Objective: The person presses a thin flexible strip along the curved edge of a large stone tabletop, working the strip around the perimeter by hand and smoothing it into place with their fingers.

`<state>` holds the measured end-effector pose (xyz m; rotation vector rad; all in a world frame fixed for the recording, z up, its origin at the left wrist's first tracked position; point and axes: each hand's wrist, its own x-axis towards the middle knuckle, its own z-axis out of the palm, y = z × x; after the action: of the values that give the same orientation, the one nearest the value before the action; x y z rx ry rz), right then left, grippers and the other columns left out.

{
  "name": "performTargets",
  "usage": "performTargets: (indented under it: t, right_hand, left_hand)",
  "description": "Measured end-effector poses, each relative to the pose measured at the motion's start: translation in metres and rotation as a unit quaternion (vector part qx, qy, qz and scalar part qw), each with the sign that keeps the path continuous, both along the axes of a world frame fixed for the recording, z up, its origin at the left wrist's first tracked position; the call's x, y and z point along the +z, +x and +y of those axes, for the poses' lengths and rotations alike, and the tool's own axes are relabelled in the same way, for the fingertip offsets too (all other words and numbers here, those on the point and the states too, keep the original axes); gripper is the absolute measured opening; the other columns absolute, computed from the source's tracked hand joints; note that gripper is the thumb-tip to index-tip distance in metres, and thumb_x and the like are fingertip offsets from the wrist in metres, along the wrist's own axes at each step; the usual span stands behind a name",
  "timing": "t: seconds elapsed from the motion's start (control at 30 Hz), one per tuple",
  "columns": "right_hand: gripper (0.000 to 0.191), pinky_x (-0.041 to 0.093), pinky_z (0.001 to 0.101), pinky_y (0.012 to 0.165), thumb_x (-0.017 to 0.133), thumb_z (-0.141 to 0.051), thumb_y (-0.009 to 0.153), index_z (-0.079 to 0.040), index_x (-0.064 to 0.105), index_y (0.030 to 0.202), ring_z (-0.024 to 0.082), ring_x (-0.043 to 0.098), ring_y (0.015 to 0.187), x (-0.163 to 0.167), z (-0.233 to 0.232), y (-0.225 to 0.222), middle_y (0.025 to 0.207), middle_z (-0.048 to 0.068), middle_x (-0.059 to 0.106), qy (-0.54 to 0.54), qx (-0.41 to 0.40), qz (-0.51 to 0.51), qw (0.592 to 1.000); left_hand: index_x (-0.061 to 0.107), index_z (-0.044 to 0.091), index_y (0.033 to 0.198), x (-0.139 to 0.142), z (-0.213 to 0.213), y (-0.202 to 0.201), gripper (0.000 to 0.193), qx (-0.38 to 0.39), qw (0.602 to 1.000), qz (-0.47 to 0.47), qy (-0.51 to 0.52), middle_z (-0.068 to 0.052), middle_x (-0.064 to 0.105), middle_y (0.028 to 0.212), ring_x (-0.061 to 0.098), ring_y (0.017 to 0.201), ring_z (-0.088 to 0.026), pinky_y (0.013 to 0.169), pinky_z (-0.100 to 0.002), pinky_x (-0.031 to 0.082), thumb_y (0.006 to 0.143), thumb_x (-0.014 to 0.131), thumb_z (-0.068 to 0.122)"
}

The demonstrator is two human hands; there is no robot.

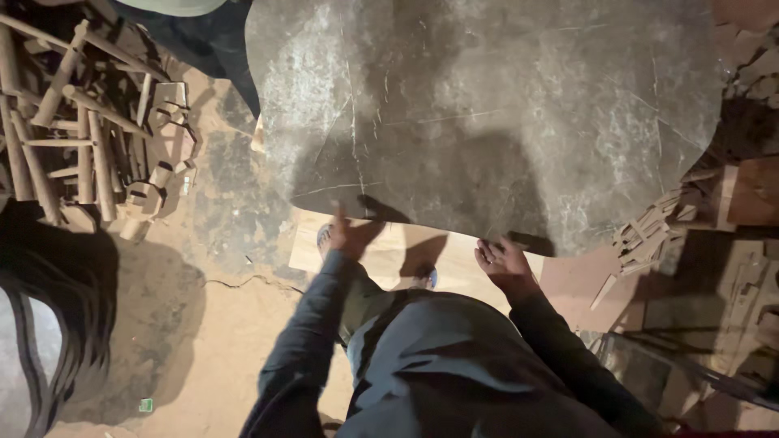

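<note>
Where fingers (487, 250) grip, slab (487, 105) above

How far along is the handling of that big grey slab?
Done: the grey stone slab is raised above the wooden boards. In hand: left hand and right hand grip its near edge from below. Left: it is not yet set down anywhere; wood scraps crowd the right.
</note>
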<state>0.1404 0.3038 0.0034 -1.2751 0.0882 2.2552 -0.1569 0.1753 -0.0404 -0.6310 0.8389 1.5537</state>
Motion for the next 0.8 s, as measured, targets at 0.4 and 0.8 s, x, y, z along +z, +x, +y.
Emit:
performTargets:
  t: [0.4,0.8]
  right_hand:
    - [0.044,0.041,0.0576,0.110,0.055,-0.029,0.100,-0.005,0.039,0.133,0.031,0.048,0.141,0.002,-0.019,-0.047,0.150,0.016,0.048,-0.041,0.069,-0.055,0.995]
    - [0.020,0.052,0.0392,0.089,0.060,-0.023,0.105,-0.004,0.066,0.108,0.022,0.067,0.100,0.011,-0.080,-0.106,0.106,0.009,0.072,0.094,-0.047,0.102,0.989]
  left_hand:
    - [-0.012,-0.002,0.155,-0.017,-0.014,-0.009,0.120,0.030,0.997,0.046,-0.058,-0.043,0.052,0.137,0.063,0.118,-0.051,0.107,-0.059,0.050,0.087,0.059,0.067]
    - [0.056,0.003,0.120,-0.017,0.021,-0.041,0.028,-0.445,0.844,0.244,0.173,-0.014,0.072,0.112,0.071,0.104,-0.024,0.091,-0.037,0.058,0.101,0.064,0.021]
